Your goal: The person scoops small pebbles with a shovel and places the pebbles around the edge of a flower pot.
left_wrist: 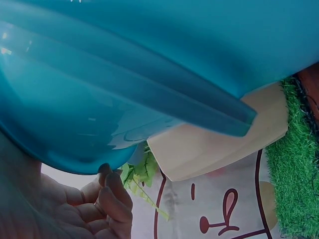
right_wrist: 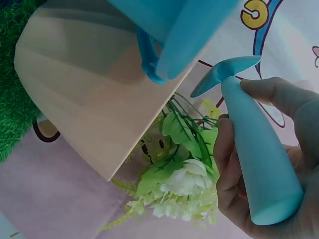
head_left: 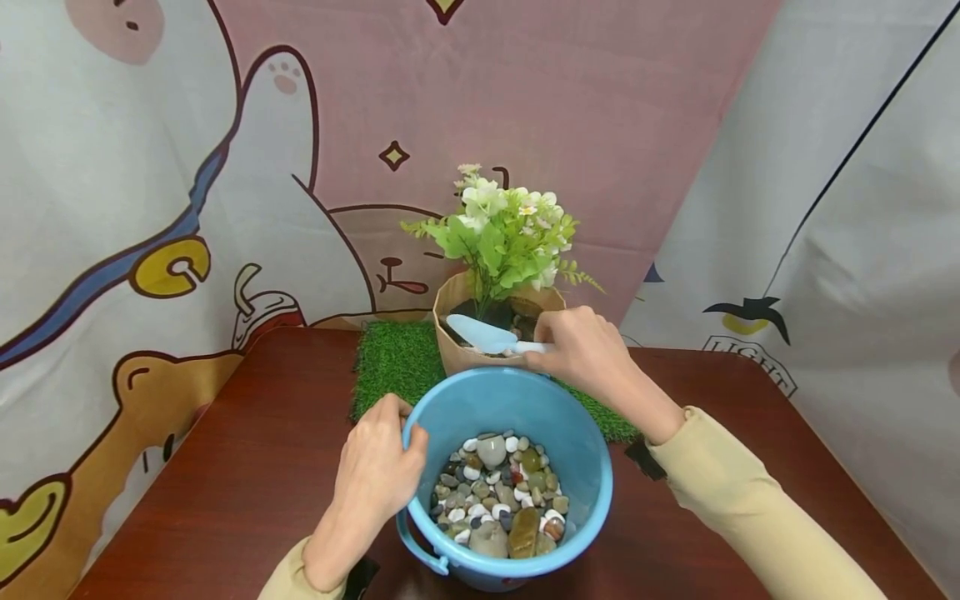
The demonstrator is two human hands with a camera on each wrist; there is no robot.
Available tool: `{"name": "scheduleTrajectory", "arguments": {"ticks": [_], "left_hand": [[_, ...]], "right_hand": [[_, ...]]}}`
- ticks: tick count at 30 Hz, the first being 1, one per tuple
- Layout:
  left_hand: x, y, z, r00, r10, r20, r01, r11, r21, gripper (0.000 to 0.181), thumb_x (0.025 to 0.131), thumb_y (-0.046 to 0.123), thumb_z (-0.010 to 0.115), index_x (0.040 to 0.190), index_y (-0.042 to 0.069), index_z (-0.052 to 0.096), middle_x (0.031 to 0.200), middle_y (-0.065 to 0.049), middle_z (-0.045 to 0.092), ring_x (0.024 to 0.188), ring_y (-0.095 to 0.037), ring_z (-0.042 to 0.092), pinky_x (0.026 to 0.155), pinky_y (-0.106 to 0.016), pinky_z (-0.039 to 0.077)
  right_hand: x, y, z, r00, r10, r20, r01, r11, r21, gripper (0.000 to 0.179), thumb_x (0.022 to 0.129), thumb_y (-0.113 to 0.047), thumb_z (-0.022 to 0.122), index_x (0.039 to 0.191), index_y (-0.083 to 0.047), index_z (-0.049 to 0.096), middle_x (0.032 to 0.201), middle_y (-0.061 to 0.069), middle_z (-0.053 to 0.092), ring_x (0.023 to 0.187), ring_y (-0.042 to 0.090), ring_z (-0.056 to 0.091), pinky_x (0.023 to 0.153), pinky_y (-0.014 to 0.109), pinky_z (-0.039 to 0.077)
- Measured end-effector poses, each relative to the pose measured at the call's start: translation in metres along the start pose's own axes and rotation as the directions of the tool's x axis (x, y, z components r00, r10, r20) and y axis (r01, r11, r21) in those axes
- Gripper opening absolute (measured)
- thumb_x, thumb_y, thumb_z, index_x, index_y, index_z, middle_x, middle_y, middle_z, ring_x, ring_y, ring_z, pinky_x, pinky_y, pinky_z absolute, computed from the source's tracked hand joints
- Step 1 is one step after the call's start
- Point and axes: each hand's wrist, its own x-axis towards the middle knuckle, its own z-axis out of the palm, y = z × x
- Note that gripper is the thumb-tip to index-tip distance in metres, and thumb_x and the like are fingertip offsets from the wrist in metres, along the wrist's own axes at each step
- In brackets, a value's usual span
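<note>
Over the mouth of a tan pot [right_wrist: 84,99], a person's right hand [head_left: 581,350] is wrapped round the handle of a small trowel [head_left: 480,333], thumb along its neck. The trowel is plain pale blue, with a rounded handle and a scooped, tapering blade that points left, out beyond the fingers; whether the blade touches the pot is unclear. The left hand [head_left: 378,462] grips the left rim of a blue bucket [head_left: 476,404], fingers bent. Inside lie mixed stones [head_left: 495,496]: white, grey, brown and greenish. The pot, just behind the bucket, holds a leafy plant [head_left: 498,237] with white flowers and stands on a green grass mat [head_left: 393,358] on a reddish-brown table [head_left: 247,450]. Behind hangs a cartoon-printed cloth [head_left: 570,100]; at right it reads "LIGHT" in capitals, beneath a dark bird shape.
</note>
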Motion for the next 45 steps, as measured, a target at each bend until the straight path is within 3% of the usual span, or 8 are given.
{"name": "scheduleTrajectory", "arguments": {"ticks": [9, 16, 26, 35, 39, 42, 45], "left_hand": [[0.0, 0.0, 0.001, 1.0, 0.0, 0.0, 0.0, 1.0, -0.003, 0.013, 0.084, 0.014, 0.055, 0.092, 0.005, 0.059, 0.075, -0.004, 0.055, 0.065, -0.016, 0.051, 0.058, -0.03, 0.041], [0.0, 0.0, 0.001, 1.0, 0.001, -0.003, -0.001, 1.0, 0.001, 0.014, 0.084, 0.015, 0.056, 0.093, 0.005, 0.059, 0.075, -0.004, 0.055, 0.065, -0.016, 0.051, 0.057, -0.031, 0.041], [0.0, 0.0, 0.0, 1.0, -0.011, 0.01, 0.011, 1.0, -0.005, 0.015, 0.084, 0.015, 0.055, 0.094, 0.004, 0.06, 0.076, -0.004, 0.055, 0.064, -0.015, 0.05, 0.057, -0.029, 0.041], [0.0, 0.0, 0.0, 1.0, -0.01, 0.009, 0.01, 1.0, -0.01, 0.015, 0.084, 0.015, 0.055, 0.094, 0.004, 0.06, 0.076, -0.004, 0.055, 0.063, -0.015, 0.05, 0.057, -0.029, 0.04], [0.0, 0.001, 0.0, 1.0, -0.014, 0.012, 0.014, 1.0, -0.012, 0.015, 0.084, 0.014, 0.055, 0.095, 0.005, 0.06, 0.076, -0.003, 0.055, 0.063, -0.015, 0.05, 0.056, -0.028, 0.04], [0.0, 0.001, 0.0, 1.0, -0.016, 0.015, 0.016, 1.0, -0.013, 0.015, 0.085, 0.014, 0.055, 0.095, 0.004, 0.06, 0.075, -0.003, 0.055, 0.063, -0.015, 0.05, 0.056, -0.028, 0.04], [0.0, 0.001, 0.0, 1.0, -0.016, 0.011, 0.016, 1.0, -0.008, 0.015, 0.084, 0.015, 0.055, 0.094, 0.005, 0.06, 0.075, -0.003, 0.055, 0.064, -0.015, 0.051, 0.057, -0.029, 0.041]], "right_hand": [[-0.027, 0.001, -0.006, 1.0, 0.009, -0.022, -0.01, 1.0, -0.014, 0.015, 0.076, -0.024, 0.071, 0.083, -0.011, 0.068, 0.07, 0.002, 0.062, 0.047, 0.013, 0.042, 0.043, 0.026, 0.031], [-0.045, 0.0, -0.013, 1.0, -0.009, 0.011, 0.01, 0.998, -0.06, 0.011, 0.074, -0.025, 0.071, 0.074, -0.016, 0.063, 0.061, -0.004, 0.054, 0.048, 0.011, 0.042, 0.044, 0.026, 0.032], [-0.065, -0.007, -0.009, 0.985, -0.153, 0.086, 0.167, 0.966, -0.197, 0.02, 0.07, -0.027, 0.077, 0.071, -0.019, 0.058, 0.066, -0.007, 0.056, 0.052, 0.007, 0.044, 0.043, 0.024, 0.032], [-0.071, -0.013, 0.009, 0.953, -0.276, 0.121, 0.301, 0.884, -0.357, 0.023, 0.064, -0.022, 0.077, 0.065, -0.017, 0.054, 0.059, -0.005, 0.05, 0.046, 0.007, 0.039, 0.04, 0.024, 0.031], [-0.073, -0.017, 0.017, 0.941, -0.312, 0.133, 0.338, 0.833, -0.438, 0.027, 0.061, -0.025, 0.082, 0.063, -0.015, 0.057, 0.059, -0.002, 0.052, 0.046, 0.01, 0.043, 0.041, 0.026, 0.034], [-0.075, -0.02, 0.023, 0.918, -0.379, 0.116, 0.382, 0.769, -0.513, 0.027, 0.061, -0.023, 0.083, 0.059, -0.015, 0.057, 0.056, -0.001, 0.051, 0.046, 0.013, 0.045, 0.042, 0.027, 0.034], [-0.078, -0.023, 0.03, 0.882, -0.462, 0.093, 0.423, 0.689, -0.589, 0.026, 0.061, -0.016, 0.08, 0.055, -0.017, 0.056, 0.053, 0.0, 0.048, 0.046, 0.014, 0.045, 0.043, 0.027, 0.032]]}}
